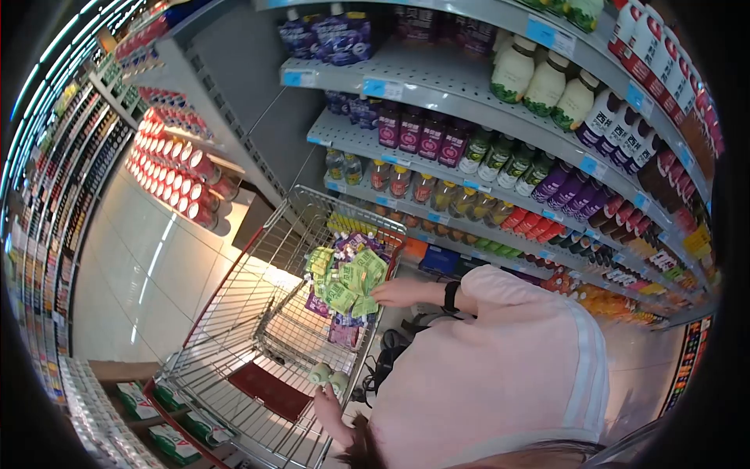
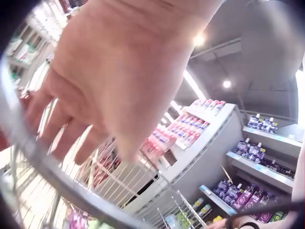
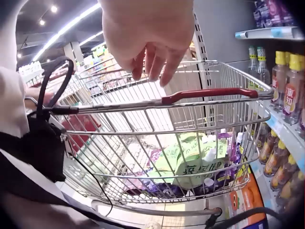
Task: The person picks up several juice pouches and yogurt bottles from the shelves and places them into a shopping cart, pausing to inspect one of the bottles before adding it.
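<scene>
A wire shopping cart (image 1: 234, 313) with a red handle piece (image 3: 209, 94) stands before the person. In it lies a pile of green spouted pouches (image 1: 355, 277), with purple pouches (image 1: 344, 334) around and under them. The right hand (image 1: 398, 293) hangs over the cart's near side, overlapping the pile's edge in the head view; in the right wrist view its fingers (image 3: 155, 64) droop loosely, holding nothing. Lower in the head view, the left hand (image 1: 328, 402) is close to two pale green round-topped items (image 1: 320, 374). In the left wrist view its loose fingers (image 2: 71, 133) hang past the rail.
Shelves of bottles (image 1: 519, 70), boxes (image 1: 422, 137) and pouches (image 1: 336, 35) line the cart's side. Red-and-white cans (image 1: 176, 180) are stacked across the aisle. Cartons (image 1: 176, 442) stand beyond the cart's lower end. A black bag (image 3: 38, 148) hangs by the person.
</scene>
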{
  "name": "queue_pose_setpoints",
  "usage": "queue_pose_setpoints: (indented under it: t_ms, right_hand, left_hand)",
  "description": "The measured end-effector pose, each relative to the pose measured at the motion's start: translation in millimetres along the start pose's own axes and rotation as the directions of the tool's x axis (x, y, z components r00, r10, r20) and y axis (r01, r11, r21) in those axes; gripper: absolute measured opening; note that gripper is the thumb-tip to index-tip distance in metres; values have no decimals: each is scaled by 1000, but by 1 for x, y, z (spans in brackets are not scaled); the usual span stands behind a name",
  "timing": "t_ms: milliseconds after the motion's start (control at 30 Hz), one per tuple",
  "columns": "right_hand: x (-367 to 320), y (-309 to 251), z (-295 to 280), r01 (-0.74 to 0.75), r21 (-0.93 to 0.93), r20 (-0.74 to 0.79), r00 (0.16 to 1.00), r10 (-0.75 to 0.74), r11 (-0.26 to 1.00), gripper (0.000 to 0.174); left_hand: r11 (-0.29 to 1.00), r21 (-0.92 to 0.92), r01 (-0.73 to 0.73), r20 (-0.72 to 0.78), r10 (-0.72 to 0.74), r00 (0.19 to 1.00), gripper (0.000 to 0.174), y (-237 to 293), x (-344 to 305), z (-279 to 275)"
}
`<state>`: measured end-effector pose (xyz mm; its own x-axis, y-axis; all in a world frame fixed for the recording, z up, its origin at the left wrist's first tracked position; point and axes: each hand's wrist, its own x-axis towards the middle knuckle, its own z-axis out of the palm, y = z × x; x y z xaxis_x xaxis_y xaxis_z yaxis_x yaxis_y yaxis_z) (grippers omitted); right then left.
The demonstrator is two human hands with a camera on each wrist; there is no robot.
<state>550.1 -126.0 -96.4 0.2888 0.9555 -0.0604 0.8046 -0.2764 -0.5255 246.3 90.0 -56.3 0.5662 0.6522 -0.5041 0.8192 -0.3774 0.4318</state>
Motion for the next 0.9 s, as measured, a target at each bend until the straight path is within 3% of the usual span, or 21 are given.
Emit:
queue_pose_setpoints:
  t_ms: [67,100,133,200,233,267,333,400,467,533,600,667,733,800,833,867,900]
  right_hand:
    - [-15,-8,-32,-79,119,-26,996,82,990,18]
    - [-26,-3,-42,6,49,-176,984,2,999,18]
    - [-37,7,-56,-36,57,-233,971,48,998,18]
    - [-58,6,-99,-107,81,-342,931,128,991,18]
    - [-72,-10,-139,-231,310,-376,861,342,922,17]
    - [-87,-11,-170,-155,351,-498,804,324,924,18]
    - [-115,-12,-230,25,398,-701,653,287,917,24]
    - [-144,-38,-304,175,128,-891,452,35,976,28]
    - [-169,-67,-370,-5,-191,-943,278,-182,982,32]
    - [-190,-104,-431,-254,-409,-904,246,-350,876,34]
    - [-194,-119,-488,-452,-510,-858,216,-466,731,38]
    - [-192,-125,-542,-554,-453,-881,155,-448,698,32]
    - [-191,-154,-579,-736,-272,-962,200,-185,620,51]
    - [-186,-136,-613,-814,-199,-978,200,-57,546,51]
    - [-180,-124,-631,-845,-168,-980,197,3,507,52]
    - [-173,-113,-643,-873,-142,-979,193,63,467,52]
    - [-166,-104,-652,-897,-119,-975,188,123,425,52]
  left_hand:
    - [937,-290,-196,-261,119,958,41,7,-4,39]
    - [998,-10,-56,-248,52,967,37,31,-14,44]
    - [959,268,89,-261,-17,965,34,52,-23,47]
    - [966,157,207,-471,-111,875,28,28,-4,73]
    - [967,252,-31,-377,128,917,32,26,-15,62]
    - [911,308,-275,-257,358,898,41,24,-27,50]
    - [949,251,-192,-285,262,922,45,29,-26,52]
    - [976,206,-68,-317,132,939,48,40,-22,53]
    - [985,173,0,-320,57,946,52,40,-16,53]
    - [990,132,44,-302,-2,953,56,35,-9,54]
    - [993,94,77,-279,-48,959,60,20,2,58]
    - [995,45,91,-249,-77,965,64,0,17,65]
    - [993,-31,111,-200,-115,973,68,-22,31,73]
    - [989,-79,128,-177,-140,974,78,30,-7,45]
    - [846,-385,368,77,-368,927,80,64,-28,28]
    - [975,-36,218,-225,-220,949,78,70,-38,30]
    - [979,-8,204,-275,-199,941,75,64,-36,32]
